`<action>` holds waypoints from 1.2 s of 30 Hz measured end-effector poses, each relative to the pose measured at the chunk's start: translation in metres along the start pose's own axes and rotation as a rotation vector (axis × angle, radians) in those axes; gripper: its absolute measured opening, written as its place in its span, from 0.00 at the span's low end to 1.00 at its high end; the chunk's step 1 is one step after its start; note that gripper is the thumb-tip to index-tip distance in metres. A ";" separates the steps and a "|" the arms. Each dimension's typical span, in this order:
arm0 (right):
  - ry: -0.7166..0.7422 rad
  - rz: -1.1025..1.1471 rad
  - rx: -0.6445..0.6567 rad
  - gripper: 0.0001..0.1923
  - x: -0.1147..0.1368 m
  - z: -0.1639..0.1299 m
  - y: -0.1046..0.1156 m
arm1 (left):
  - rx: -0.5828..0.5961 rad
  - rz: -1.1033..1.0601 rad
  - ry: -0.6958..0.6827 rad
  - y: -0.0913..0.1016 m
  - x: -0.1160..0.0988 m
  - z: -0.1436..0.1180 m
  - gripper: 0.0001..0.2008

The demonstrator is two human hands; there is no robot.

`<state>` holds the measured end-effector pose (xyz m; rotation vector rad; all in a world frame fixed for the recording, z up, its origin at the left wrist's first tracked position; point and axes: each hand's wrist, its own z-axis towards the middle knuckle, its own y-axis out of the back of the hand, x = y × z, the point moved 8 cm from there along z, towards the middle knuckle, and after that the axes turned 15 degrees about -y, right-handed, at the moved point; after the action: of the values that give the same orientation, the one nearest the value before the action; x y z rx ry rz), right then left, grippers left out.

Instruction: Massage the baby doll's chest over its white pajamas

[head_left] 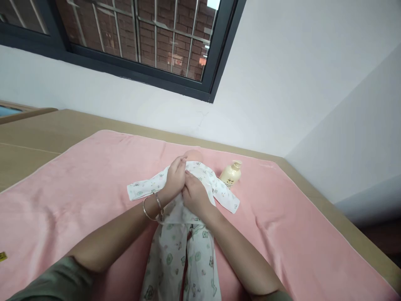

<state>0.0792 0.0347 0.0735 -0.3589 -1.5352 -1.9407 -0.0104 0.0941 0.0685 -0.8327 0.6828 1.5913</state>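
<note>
A small white baby top (205, 171) with a green and brown print lies with its sleeves spread out. Matching trousers (200, 251) stretch from its hem toward me. A smooth, pinkish rounded shape (193, 155) shows at the neck; whether it is a doll's head I cannot tell. Over the chest of the top, my left hand (176, 177) is held on edge, fingers stretched out, with bracelets at its wrist. My right hand (196, 194) lies against it, palm toward the left palm, fingers extended. Nothing shows between the hands, though their palms are hidden.
A cream pump bottle (231, 173) stands just beyond the right-hand sleeve. Under everything is a pink blanket (94, 188) on a wooden surface (46, 129). A white wall (250, 104) and a dark-framed barred window (138, 69) rise behind. A small yellow tag (3, 256) is at far left.
</note>
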 end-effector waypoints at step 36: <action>-0.227 -0.376 0.087 0.28 -0.042 0.017 -0.002 | 0.528 0.793 -0.363 -0.023 0.036 -0.025 0.24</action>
<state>0.1076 0.0641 0.0533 -0.2744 -1.9417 -2.1649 0.0127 0.0986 0.0251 0.1614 1.1751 2.0351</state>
